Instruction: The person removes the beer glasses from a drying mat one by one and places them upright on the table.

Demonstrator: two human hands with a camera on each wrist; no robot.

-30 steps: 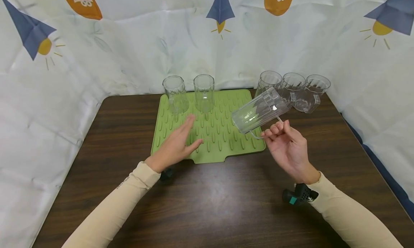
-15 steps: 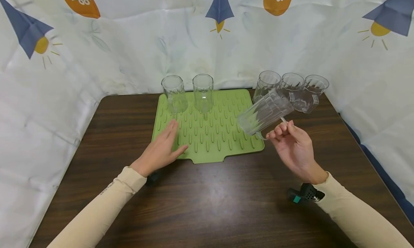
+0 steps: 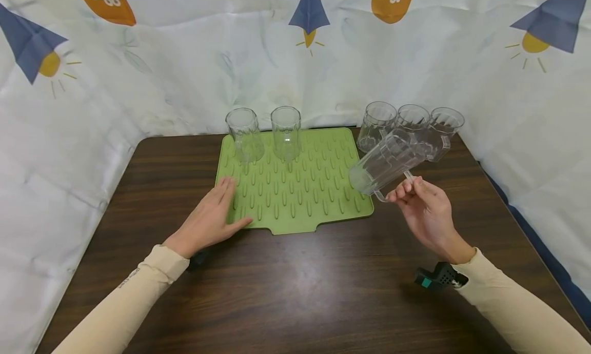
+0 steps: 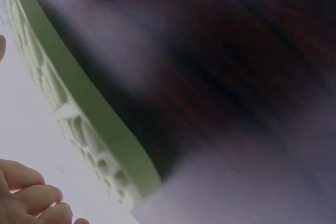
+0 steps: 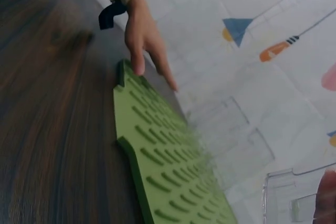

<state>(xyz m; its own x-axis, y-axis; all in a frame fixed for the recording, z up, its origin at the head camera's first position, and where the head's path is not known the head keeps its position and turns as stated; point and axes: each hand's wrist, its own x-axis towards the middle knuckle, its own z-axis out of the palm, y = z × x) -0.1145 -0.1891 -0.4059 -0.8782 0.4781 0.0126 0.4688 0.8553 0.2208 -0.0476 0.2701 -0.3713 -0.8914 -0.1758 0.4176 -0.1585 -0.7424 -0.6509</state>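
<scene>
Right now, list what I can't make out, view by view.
- Head view: lower part of the middle standing clear mug at right, muddled by the tilted clear handled mug in the right hand.
- Head view: front left corner of the green ridged mat, covered by the left hand.
- Right wrist view: rest of the tilted mug, cut off by the frame's edges.
- Left wrist view: grain of the dark wooden tabletop, blurred.
</scene>
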